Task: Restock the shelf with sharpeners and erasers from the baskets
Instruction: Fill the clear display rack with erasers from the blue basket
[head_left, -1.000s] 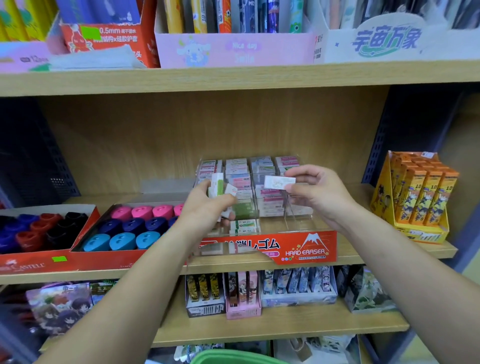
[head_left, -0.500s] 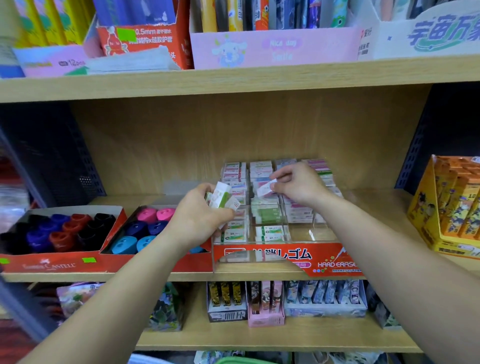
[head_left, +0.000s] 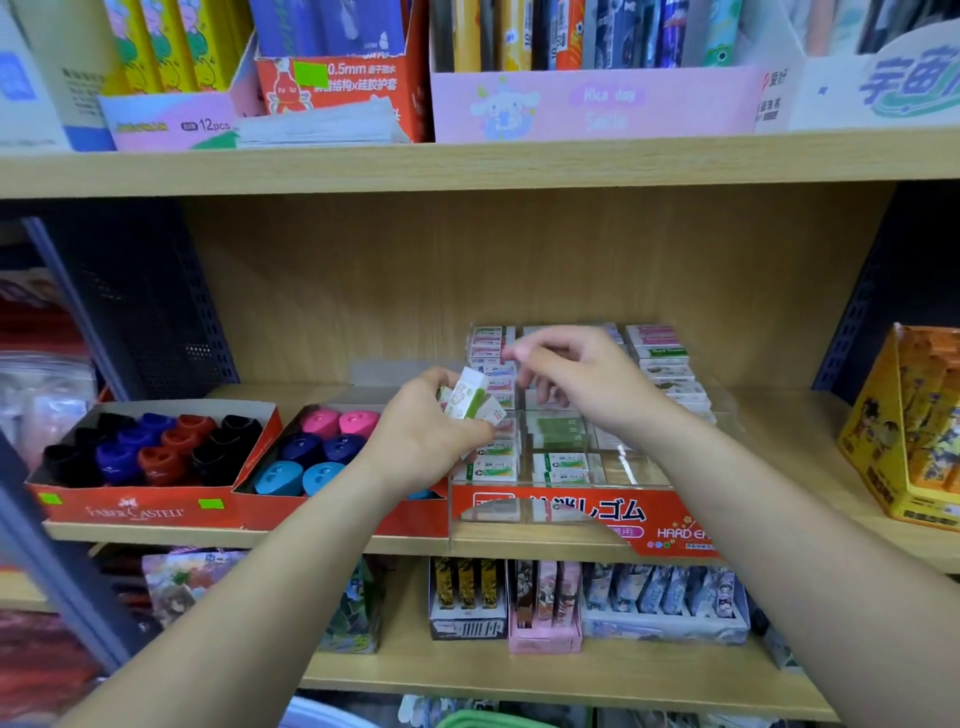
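The left hand (head_left: 426, 431) grips a small bunch of erasers (head_left: 470, 399), white with green bands, at the nine o'clock edge of the clear tray (head_left: 571, 512). The right hand (head_left: 582, 384) hangs over the tray's back rows, toward twelve o'clock. Its fingertips are blurred, so I can't tell whether they pinch anything. The tray stands on the wooden shelf (head_left: 779, 415), with wrapped erasers stacked in its compartments. At nine o'clock of it sit two red boxes of sharpeners: the nearer box (head_left: 270, 512) has pink, navy and light blue ones, the farther box (head_left: 135, 512) black, blue and red. At three o'clock stands a yellow box (head_left: 904, 441). At six o'clock, a shelf lower, are card packs (head_left: 660, 597).
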